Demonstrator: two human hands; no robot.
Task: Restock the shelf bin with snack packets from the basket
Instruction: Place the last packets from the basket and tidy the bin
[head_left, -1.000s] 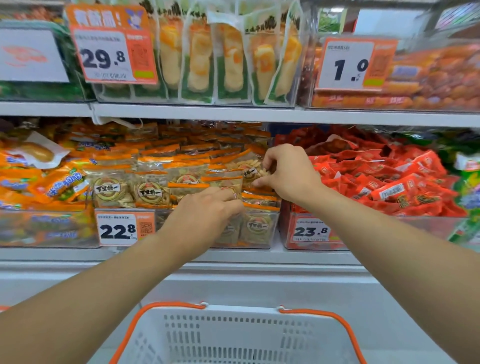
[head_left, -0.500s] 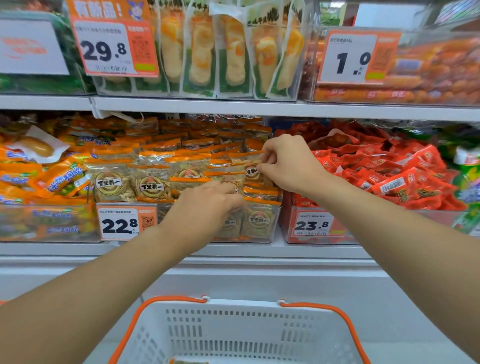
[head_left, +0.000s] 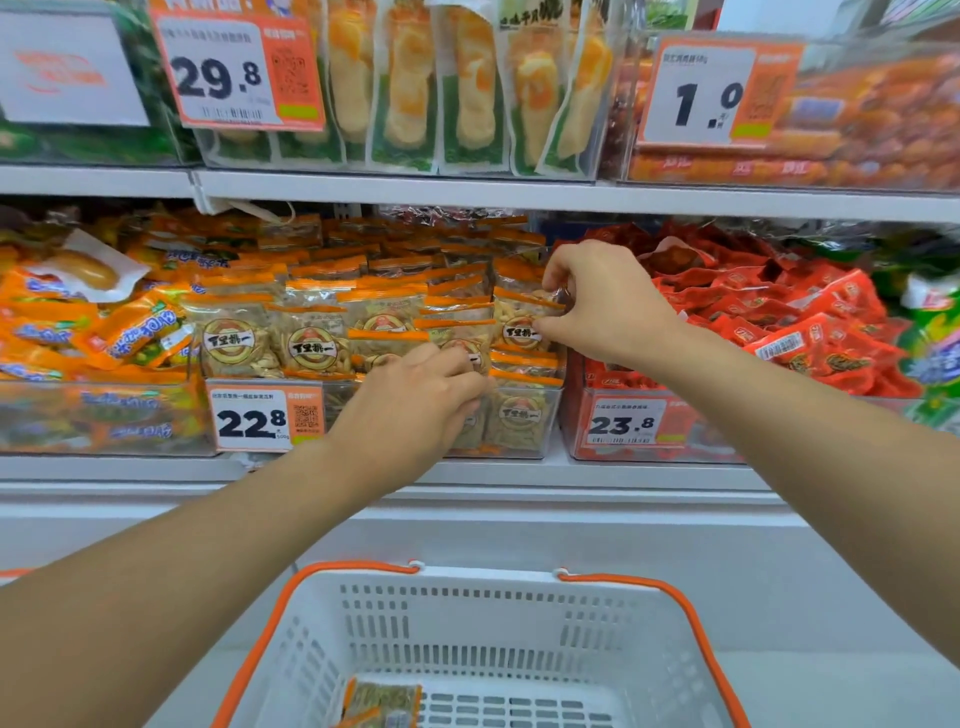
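A clear shelf bin (head_left: 524, 447) on the middle shelf holds several tan snack packets with orange bands and round logos. My right hand (head_left: 605, 304) pinches one such snack packet (head_left: 519, 325) at the bin's right end, thumb and fingers on its right edge. My left hand (head_left: 415, 405) reaches in over the bin's front wall, its curled fingers on packets in the front row (head_left: 457, 338). A white basket (head_left: 467, 649) with orange handles stands below me; one packet in the basket (head_left: 382, 701) lies on its floor.
An orange-packet bin (head_left: 104, 415) sits to the left and a red-packet bin (head_left: 779, 332) to the right. Price tags read 22.8 (head_left: 265, 415) and 23.8 (head_left: 628, 423). The upper shelf (head_left: 519, 195) overhangs closely, carrying upright yellow-green packs (head_left: 441, 88).
The view has tilted down a little, bringing the basket floor and its packet into sight. Both hands have stayed at the bin, the right hand shifting slightly on its packet.
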